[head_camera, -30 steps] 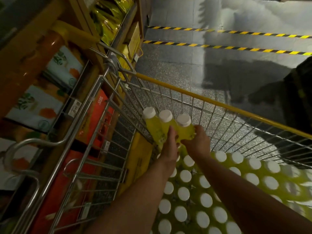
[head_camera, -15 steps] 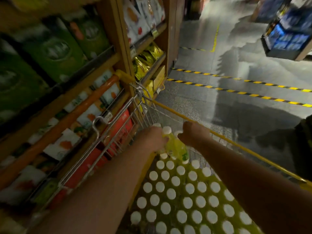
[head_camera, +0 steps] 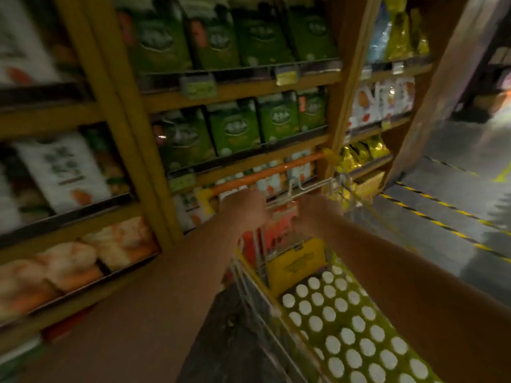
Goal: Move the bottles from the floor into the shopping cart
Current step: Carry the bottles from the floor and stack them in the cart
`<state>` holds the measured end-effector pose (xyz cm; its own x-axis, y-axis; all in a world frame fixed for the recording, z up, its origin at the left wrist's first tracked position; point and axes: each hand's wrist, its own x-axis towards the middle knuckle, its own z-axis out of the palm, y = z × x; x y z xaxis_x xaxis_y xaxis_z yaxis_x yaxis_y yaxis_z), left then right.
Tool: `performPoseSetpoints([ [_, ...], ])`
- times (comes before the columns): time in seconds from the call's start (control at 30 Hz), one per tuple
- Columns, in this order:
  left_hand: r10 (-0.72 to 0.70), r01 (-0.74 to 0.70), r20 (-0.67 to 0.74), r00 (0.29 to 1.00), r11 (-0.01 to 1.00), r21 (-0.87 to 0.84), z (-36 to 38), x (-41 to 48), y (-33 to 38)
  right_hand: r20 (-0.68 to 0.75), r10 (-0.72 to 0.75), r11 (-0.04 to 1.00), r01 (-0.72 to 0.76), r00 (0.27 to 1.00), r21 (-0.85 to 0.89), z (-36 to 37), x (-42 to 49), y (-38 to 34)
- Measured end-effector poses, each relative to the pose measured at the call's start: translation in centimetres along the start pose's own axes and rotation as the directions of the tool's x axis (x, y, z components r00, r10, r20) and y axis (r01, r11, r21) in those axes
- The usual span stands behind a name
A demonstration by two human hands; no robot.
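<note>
Here left hand (head_camera: 244,207) and right hand (head_camera: 318,214) stretch over the shopping cart (head_camera: 257,294); fingers blurred, cannot tell.

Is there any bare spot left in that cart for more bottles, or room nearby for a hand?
Hardly: white-capped bottles pack the cart right up to its yellow panel. Bare room lies outside: the dark floor strip between cart and shelves, and the open floor from the cart's right side to the striped tape.
</note>
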<state>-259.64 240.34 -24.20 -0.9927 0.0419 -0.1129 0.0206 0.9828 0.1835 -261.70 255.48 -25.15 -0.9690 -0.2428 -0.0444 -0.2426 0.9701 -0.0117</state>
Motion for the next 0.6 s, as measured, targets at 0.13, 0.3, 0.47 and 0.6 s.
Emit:
performPoseSetpoints([
  [0.13,-0.193,0.193,-0.006,0.981,0.980,0.046,-1.4,-9.3,-9.2,0.036,-0.248,0.969,0.247,0.968,0.009,-0.9,-2.5,-11.6],
  [0.3,-0.483,0.484,-0.033,0.875,0.873,0.056,-1.3,-23.9,-19.8,0.050,-0.509,0.861,0.508,0.859,0.041,-0.3,-10.0,-27.2],
  [0.47,-0.687,0.687,-0.025,0.726,0.725,0.040,0.4,-39.2,-27.7,0.038,-0.686,0.727,0.683,0.726,0.069,1.7,-20.3,-40.1],
  [0.6,-0.792,0.792,-0.005,0.610,0.610,0.027,2.2,-48.6,-32.0,0.121,-0.775,0.631,0.767,0.620,0.112,3.3,-26.8,-47.3],
])
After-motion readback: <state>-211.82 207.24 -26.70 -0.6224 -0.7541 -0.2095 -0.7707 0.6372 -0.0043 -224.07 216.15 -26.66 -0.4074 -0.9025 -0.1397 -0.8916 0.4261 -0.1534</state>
